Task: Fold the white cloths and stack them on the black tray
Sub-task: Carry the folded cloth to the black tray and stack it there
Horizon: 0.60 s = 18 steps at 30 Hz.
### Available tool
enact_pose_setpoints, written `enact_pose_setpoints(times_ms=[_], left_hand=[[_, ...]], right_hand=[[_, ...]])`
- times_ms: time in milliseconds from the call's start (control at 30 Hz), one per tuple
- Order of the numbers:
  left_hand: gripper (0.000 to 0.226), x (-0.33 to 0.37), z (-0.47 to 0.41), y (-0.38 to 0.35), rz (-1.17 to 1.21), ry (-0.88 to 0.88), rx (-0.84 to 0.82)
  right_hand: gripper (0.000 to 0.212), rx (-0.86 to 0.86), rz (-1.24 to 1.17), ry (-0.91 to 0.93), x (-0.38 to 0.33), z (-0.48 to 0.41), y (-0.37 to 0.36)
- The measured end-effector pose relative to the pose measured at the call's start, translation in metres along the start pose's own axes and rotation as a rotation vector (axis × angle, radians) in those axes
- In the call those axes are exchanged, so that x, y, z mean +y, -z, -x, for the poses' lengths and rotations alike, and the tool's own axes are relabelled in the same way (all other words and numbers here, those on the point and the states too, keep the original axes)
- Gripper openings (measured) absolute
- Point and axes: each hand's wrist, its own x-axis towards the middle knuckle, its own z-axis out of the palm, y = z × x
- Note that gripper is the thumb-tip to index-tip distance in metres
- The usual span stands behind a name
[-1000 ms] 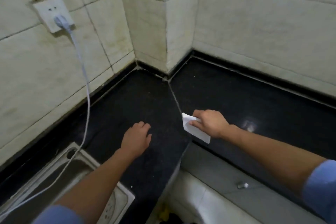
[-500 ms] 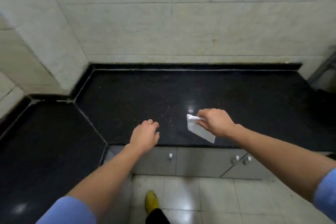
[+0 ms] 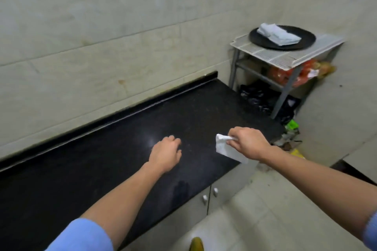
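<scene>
One folded cloth in hand, a pile on the tray

One white cloth (image 3: 225, 149), folded small, is pinched in the right hand (image 3: 247, 142) — thumb and curled fingers grip its upper edge, and the rest hangs below the knuckles over the front right corner of the black countertop (image 3: 102, 159). Whether the cloth touches the stone I cannot tell. The left hand (image 3: 166, 154) is palm-down over the countertop, just left of the right hand, its fingers loosely bent and holding nothing.

The black tray (image 3: 306, 42) — round and dark — sits on top of a white wire rack (image 3: 285, 56) in the far right corner, well apart from both hands. A pile of folded white cloths (image 3: 278, 33) lies on it, toward its left half. The rack's lower shelves hold red packets (image 3: 283, 73) and a black bag (image 3: 255, 96). Cabinet doors (image 3: 195, 204) with small knobs run beneath the countertop, and a yellow shoe (image 3: 196, 244) shows at the bottom edge.
</scene>
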Motion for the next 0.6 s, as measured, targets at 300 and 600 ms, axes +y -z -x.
enact_pose_setpoints(times_ms=[300, 600], left_hand=[[0.033, 0.102, -0.172, 0.009, 0.013, -0.302, -0.017], [0.029, 0.258, -0.283, -0.018, 0.045, -0.427, -0.026]], right_hand=[[0.019, 0.082, -0.016, -0.320, 0.142, 0.011, 0.032], [0.017, 0.111, -0.081, -0.443, 0.308, 0.036, 0.045]])
